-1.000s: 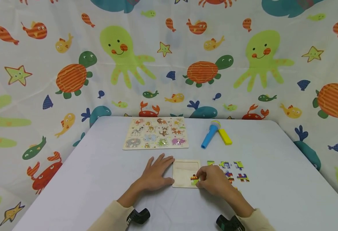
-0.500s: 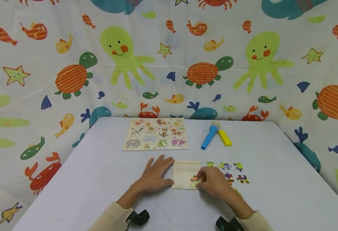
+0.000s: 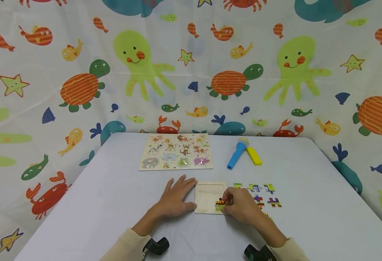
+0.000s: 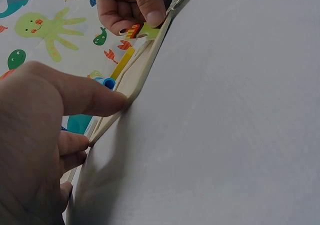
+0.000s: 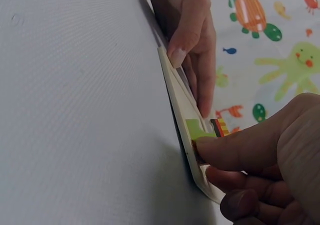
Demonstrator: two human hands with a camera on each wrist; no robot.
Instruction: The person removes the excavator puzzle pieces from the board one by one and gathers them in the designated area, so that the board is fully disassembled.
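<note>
A shallow wooden puzzle tray lies on the white table between the hands. My left hand rests at its left edge, thumb and fingertips touching the rim, fingers extended. My right hand is at the tray's lower right corner and pinches a puzzle piece between thumb and curled fingers. Green, red and yellow show on that piece in the right wrist view, low over the tray's corner. Part of it is hidden under the thumb.
Several loose puzzle pieces lie right of the tray, some partly behind the right hand. Farther back are an animal puzzle board, a blue toy microphone and a yellow block. A patterned cloth hangs behind the table.
The puzzle piece in the right fingers has tilted slightly at the tray's corner. Both hands otherwise keep their places.
</note>
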